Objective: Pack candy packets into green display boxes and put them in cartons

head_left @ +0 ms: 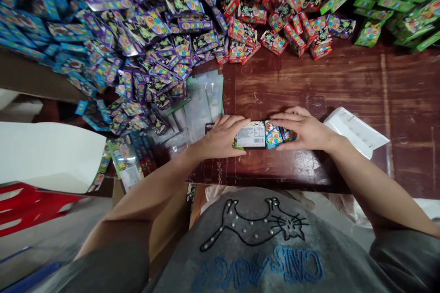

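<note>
My left hand (225,138) lies closed around a flat printed sleeve (252,136), dark-edged, with a white label and barcode facing up. At the sleeve's right end a small blue candy-style box (274,134) sits in line with it. A darker small box (288,134) follows on the right, partly covered by my fingers. My right hand (299,129) grips these small boxes between thumb and fingers. Whether the blue box is partly inside the sleeve, I cannot tell. Just left of my left hand, clear plastic packs (195,112) lie on the table.
Heaps of small boxes line the back: blue (24,18), purple (151,27), red (275,9) and green (388,4). A folded white tray (355,132) lies right of my right hand on the brown table (309,80). A red plastic crate (30,206) stands lower left.
</note>
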Motion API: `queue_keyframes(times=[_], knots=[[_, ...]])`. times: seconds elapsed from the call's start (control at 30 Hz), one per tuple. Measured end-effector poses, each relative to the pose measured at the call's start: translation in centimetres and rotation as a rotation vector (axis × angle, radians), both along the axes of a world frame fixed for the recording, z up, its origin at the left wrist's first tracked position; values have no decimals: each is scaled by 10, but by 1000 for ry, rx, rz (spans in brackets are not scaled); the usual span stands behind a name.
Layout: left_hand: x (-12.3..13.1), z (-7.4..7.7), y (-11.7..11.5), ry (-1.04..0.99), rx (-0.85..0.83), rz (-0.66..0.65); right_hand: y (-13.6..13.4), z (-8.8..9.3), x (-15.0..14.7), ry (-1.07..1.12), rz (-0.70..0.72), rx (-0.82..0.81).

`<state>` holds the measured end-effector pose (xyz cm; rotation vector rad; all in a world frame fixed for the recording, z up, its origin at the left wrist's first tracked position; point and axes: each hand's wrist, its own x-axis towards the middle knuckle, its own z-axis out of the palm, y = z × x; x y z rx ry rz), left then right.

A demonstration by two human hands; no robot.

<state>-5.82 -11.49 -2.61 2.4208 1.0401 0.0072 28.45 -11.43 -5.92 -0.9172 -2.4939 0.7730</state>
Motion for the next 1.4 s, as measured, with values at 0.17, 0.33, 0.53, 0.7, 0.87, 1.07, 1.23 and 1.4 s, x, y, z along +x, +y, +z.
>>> queue_keyframes(times=[0.17, 0.33, 0.53, 0.7, 0.87, 1.07, 1.23, 1.4], knots=[[4, -12, -8, -48, 109, 52, -3, -6, -8, -20, -56, 7], [6, -4, -17, -67, 173, 147, -14, 6, -2, 10, -180, 53], [13, 6, -31, -92, 256, 242, -33, 13, -6, 21, -406, 93], [6, 6, -33, -101, 237, 192, -47, 9, -10, 37, -399, 147], [6, 10, -37, -89, 252, 182, -56, 8, -16, 55, -431, 166], [10, 5, -48, -75, 235, 178, -72, 2, -21, 80, -358, 142], [8, -3, -54, -85, 255, 174, -85, -1, -27, 128, -353, 259], [5, -7, -59, -93, 284, 167, -95, -8, -31, 134, -417, 292]])
